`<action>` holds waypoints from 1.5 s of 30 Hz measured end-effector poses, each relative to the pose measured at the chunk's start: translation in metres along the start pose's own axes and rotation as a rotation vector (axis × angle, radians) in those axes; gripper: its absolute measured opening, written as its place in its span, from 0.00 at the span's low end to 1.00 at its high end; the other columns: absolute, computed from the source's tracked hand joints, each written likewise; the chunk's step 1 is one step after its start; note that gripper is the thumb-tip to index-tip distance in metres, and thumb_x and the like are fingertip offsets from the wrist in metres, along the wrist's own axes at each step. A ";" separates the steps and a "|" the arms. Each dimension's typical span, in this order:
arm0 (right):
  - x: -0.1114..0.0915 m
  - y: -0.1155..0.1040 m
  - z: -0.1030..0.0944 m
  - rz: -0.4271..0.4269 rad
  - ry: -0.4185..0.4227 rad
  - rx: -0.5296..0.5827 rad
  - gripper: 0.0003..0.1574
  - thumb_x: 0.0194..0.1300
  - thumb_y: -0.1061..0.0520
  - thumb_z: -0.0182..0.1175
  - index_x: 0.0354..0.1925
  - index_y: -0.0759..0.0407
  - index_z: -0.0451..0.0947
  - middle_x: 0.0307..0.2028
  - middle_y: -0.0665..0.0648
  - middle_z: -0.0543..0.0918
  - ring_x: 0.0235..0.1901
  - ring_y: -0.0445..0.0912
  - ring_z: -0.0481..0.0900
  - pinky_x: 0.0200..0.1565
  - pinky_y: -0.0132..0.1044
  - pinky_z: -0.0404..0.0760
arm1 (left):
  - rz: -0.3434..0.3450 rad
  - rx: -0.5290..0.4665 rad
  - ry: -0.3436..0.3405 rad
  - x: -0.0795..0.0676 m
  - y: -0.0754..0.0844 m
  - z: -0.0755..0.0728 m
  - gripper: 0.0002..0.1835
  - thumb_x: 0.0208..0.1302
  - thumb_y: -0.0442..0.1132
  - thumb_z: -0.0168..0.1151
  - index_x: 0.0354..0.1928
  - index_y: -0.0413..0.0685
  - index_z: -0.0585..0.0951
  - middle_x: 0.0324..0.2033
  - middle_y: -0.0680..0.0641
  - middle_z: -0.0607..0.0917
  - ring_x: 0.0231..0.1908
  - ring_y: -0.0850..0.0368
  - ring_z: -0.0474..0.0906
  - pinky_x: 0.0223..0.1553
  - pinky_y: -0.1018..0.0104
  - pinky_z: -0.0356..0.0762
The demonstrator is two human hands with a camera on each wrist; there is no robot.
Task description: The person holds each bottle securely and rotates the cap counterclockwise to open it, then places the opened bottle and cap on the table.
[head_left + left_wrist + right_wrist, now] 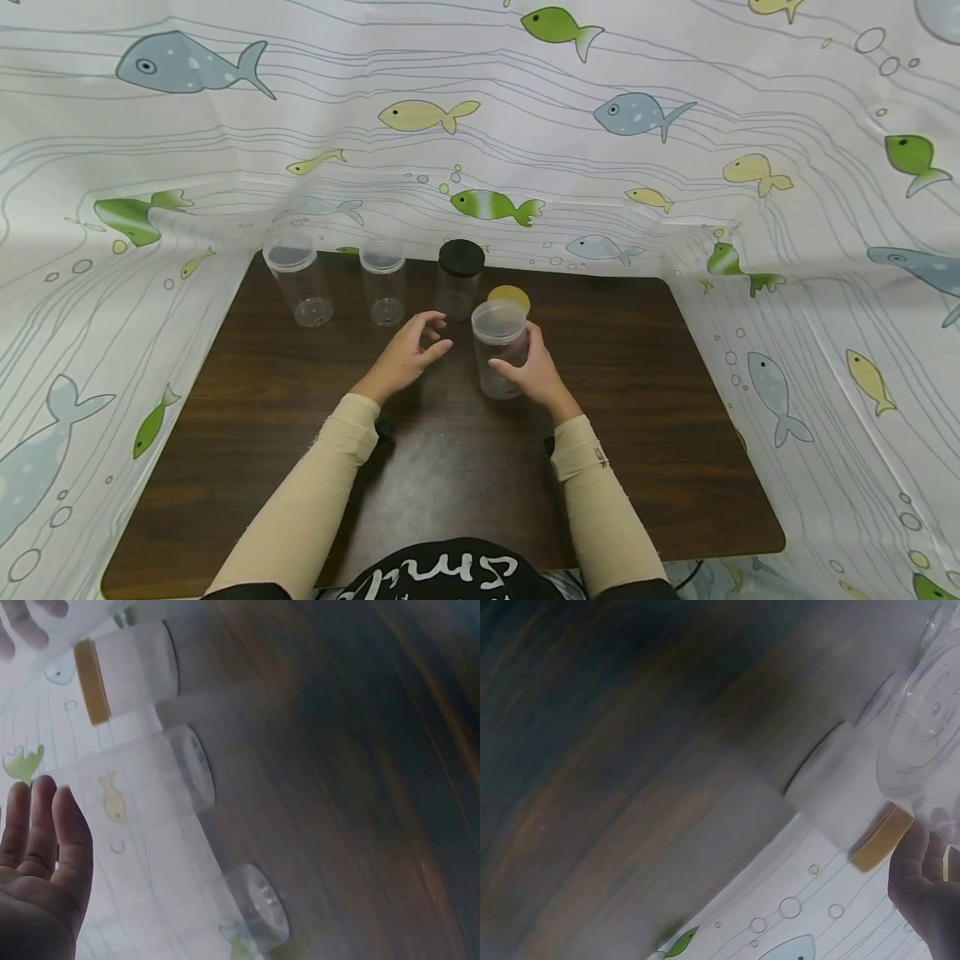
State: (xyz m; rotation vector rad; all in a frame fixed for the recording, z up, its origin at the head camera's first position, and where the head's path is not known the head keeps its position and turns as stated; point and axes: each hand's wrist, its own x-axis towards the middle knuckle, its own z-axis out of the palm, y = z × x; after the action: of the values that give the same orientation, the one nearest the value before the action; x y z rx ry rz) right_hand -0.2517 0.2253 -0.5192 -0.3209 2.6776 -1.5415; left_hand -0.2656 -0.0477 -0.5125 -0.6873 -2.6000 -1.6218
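Note:
My right hand (534, 373) grips a clear plastic jar (497, 362) with a translucent lid, fingers and thumb around its side. In the right wrist view the jar's embossed base (930, 712) faces the camera, held off the tabletop. Behind it stands a jar with a yellow lid (510, 295), its body mostly hidden in the head view. My left hand (405, 357) is in the air with loosely bent fingers, holding nothing. It is nearest to a clear jar with a black lid (461, 258), on the table just beyond its fingertips.
Two more clear jars, a left one (300, 283) and a middle one (385, 283), stand with pale lids along the back of the dark wooden table (450, 492). A white fish-patterned sheet (555, 150) rises behind and beside the table.

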 end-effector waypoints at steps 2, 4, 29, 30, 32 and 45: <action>0.000 -0.003 0.004 -0.016 -0.008 -0.007 0.60 0.59 0.44 0.74 0.75 0.58 0.50 0.67 0.64 0.67 0.68 0.58 0.65 0.69 0.60 0.62 | -0.005 -0.021 -0.007 0.002 0.002 0.003 0.30 0.74 0.45 0.62 0.70 0.38 0.66 0.60 0.40 0.76 0.56 0.45 0.74 0.50 0.50 0.77; 0.001 -0.005 0.008 -0.033 -0.010 -0.015 0.59 0.59 0.46 0.75 0.74 0.59 0.51 0.67 0.64 0.67 0.69 0.58 0.65 0.69 0.59 0.62 | -0.006 -0.045 -0.010 0.004 0.003 0.005 0.31 0.73 0.44 0.63 0.71 0.38 0.65 0.62 0.39 0.75 0.58 0.44 0.73 0.50 0.49 0.77; 0.000 -0.022 0.047 -0.166 -0.105 -0.014 0.55 0.61 0.51 0.73 0.76 0.62 0.54 0.69 0.62 0.67 0.69 0.53 0.66 0.69 0.53 0.64 | -0.038 -0.328 -0.025 0.002 0.004 0.013 0.66 0.41 0.76 0.64 0.75 0.39 0.60 0.65 0.33 0.71 0.56 0.39 0.74 0.53 0.56 0.76; 0.001 -0.023 0.048 -0.181 -0.107 -0.009 0.55 0.61 0.51 0.72 0.76 0.62 0.54 0.69 0.61 0.68 0.69 0.52 0.67 0.69 0.52 0.64 | -0.034 -0.338 -0.022 0.003 0.003 0.013 0.67 0.40 0.78 0.64 0.75 0.39 0.60 0.65 0.33 0.71 0.56 0.40 0.74 0.53 0.56 0.76; 0.003 -0.023 0.050 -0.212 -0.112 0.004 0.54 0.61 0.51 0.72 0.76 0.60 0.56 0.69 0.59 0.69 0.69 0.50 0.67 0.69 0.50 0.64 | -0.036 -0.346 -0.014 0.003 0.002 0.013 0.68 0.38 0.80 0.63 0.74 0.39 0.61 0.64 0.33 0.72 0.56 0.40 0.73 0.54 0.56 0.75; 0.004 -0.023 0.053 -0.217 -0.149 0.018 0.56 0.63 0.46 0.71 0.77 0.59 0.53 0.72 0.60 0.64 0.71 0.52 0.64 0.70 0.52 0.63 | -0.041 -0.494 0.016 -0.006 0.022 0.002 0.51 0.56 0.58 0.76 0.70 0.31 0.65 0.62 0.31 0.74 0.58 0.45 0.74 0.56 0.67 0.72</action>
State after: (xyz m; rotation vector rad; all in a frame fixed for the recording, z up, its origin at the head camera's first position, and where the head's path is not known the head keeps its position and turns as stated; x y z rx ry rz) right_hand -0.2444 0.1680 -0.5266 -0.7165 2.5838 -1.5239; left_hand -0.2517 -0.0399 -0.4959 -0.6241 -2.2196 -2.2987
